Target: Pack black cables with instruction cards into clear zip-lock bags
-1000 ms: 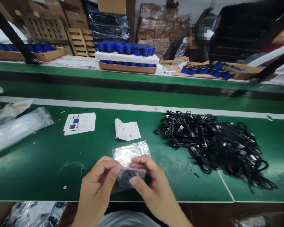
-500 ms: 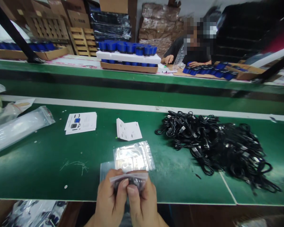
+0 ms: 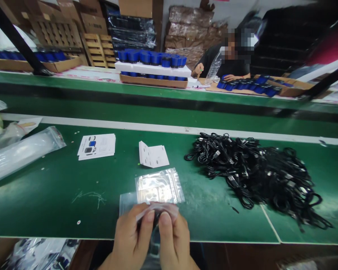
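Observation:
At the table's front edge, my left hand (image 3: 132,232) and my right hand (image 3: 171,234) both pinch a clear plastic bag (image 3: 171,210), thumbs side by side on top. Something dark shows inside the bag between the thumbs; its kind is hidden by my fingers. Just beyond my hands lie flat clear zip bags (image 3: 157,187), one with a printed sheet in it. Past those bags sits a folded leaflet (image 3: 154,154). A stack of printed leaflets (image 3: 97,146) lies to the left.
A big heap of black USB cables (image 3: 248,168) covers the right side. At left lies a long roll of plastic bags (image 3: 22,153). Filled bags (image 3: 42,253) sit below the table edge. Across the bench, a person (image 3: 222,63) works beside blue devices (image 3: 248,84) and a stacked tray (image 3: 152,67).
My thumbs have shifted slightly apart and pressed along the bag, whose top edge is now more folded over. Across the bench, the other person's hand has risen a little.

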### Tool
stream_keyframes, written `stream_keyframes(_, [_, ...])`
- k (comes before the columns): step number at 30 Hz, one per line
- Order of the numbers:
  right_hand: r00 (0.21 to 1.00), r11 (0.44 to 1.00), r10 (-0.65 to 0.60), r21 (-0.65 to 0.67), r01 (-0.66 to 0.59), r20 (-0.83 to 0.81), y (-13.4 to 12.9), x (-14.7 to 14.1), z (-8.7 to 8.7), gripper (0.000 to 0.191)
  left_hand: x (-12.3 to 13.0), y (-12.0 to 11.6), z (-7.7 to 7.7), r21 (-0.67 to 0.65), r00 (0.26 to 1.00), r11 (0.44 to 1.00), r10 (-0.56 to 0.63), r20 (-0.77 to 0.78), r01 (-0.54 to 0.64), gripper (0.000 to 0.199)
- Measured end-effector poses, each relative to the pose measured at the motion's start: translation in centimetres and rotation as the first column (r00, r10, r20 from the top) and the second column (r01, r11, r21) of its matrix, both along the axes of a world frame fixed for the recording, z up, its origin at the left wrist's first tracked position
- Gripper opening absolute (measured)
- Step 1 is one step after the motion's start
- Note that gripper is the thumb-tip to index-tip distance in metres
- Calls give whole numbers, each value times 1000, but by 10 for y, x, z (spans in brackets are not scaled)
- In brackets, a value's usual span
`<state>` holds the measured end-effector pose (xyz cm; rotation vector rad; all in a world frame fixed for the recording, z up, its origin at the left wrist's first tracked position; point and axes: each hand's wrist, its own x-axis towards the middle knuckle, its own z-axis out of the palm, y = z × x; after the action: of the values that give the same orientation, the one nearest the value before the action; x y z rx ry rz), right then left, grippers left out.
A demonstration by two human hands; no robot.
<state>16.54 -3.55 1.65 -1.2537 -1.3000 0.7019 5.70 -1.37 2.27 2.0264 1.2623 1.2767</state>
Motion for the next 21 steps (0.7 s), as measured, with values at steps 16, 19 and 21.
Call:
stream_keyframes(16, [966, 953, 258, -157, -260, -33, 11, 29, 33, 20, -11, 2, 31, -293, 995, 952, -99, -32, 85, 22])
stream_keyframes(19, [958, 946, 286, -156, -283, -6, 12, 33, 35, 20, -14, 4, 30, -259, 996, 963, -87, -29, 76, 20])
stream_keyframes(21, [939, 921, 343, -192, -339, -12, 13, 39, 37, 23, -19, 6, 28, -286, 995, 954, -102, -21, 92, 16])
